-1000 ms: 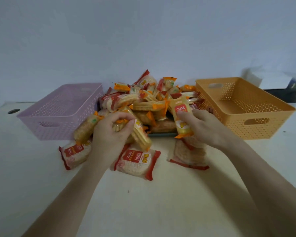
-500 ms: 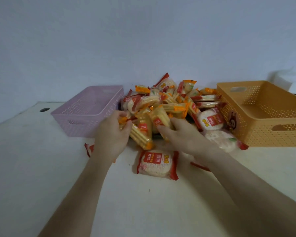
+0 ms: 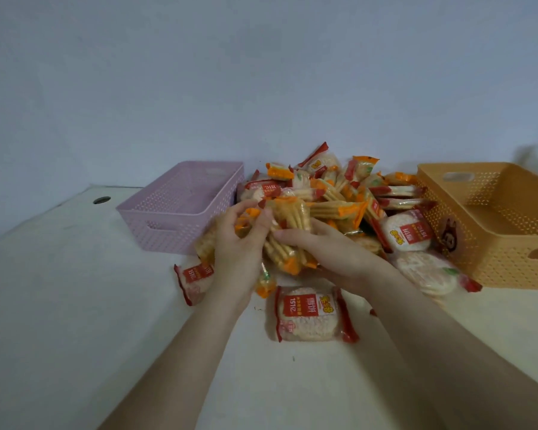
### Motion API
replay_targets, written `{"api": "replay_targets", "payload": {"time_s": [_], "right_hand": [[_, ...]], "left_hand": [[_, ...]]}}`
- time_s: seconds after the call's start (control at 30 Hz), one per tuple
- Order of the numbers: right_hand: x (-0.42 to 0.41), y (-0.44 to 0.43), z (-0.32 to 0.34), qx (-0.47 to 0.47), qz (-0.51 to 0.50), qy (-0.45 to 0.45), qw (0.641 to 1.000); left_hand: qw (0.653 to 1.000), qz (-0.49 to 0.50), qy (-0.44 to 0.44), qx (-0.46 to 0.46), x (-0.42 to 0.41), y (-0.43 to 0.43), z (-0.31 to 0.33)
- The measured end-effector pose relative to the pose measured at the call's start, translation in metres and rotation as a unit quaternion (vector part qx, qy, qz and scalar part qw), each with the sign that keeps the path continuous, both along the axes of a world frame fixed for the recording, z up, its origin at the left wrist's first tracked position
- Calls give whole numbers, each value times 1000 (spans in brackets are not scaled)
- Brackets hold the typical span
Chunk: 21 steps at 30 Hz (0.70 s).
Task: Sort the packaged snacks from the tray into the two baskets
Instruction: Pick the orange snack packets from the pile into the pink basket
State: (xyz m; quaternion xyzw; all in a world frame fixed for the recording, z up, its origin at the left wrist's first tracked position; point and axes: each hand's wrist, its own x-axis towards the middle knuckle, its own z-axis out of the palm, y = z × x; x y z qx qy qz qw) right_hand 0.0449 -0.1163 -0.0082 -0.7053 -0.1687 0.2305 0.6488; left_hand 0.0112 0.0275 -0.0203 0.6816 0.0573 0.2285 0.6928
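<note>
Overall: head view, both hands met at the near edge of the snack pile (image 3: 357,193), centre of the frame.
Left hand (image 3: 238,246): fingers curled and clamped on stick-biscuit packets (image 3: 288,232) with orange ends, centre frame.
Right hand (image 3: 336,259): thumb above and fingers wrapped under the same bunch, closed on it; its fingertips touched the left hand.
Snack pile: heaped between the two baskets, red-ended and orange-ended wrappers mixed.
Pink basket (image 3: 180,209): left of the pile, touching it; no packets could be seen inside.
Orange basket (image 3: 494,234): right edge of the frame, a bear sticker (image 3: 449,235) on its wall, round packets leaning against it.
Round cracker packet (image 3: 311,315): flat on the table (image 3: 75,305), lower centre, between the forearms.
Second round packet (image 3: 194,279): on the table just left of the left wrist, partly hidden.
Table hole (image 3: 101,200): far left, beside the pink basket.
</note>
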Motion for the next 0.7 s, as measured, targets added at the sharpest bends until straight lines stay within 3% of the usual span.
{"api": "replay_targets", "payload": {"time_s": [0.13, 0.27, 0.43, 0.5, 0.6, 0.7], "right_hand": [[-15, 11, 21, -17, 2, -17, 1000], [-6, 37, 61, -1, 2, -4, 1000], [28, 105, 108, 26, 34, 77, 996], [38, 126, 115, 26, 17, 106, 994], [45, 139, 118, 80, -22, 149, 985], [43, 132, 110, 87, -76, 79, 990]], "left_hand": [[993, -35, -2, -111, -5, -9, 24], [981, -117, -32, -154, -10, 14, 71], [999, 31, -6, -28, 7, 68, 121], [997, 56, 29, -39, 18, 88, 127], [986, 86, 45, -138, 26, 106, 127], [988, 125, 29, -91, 23, 115, 117]]}}
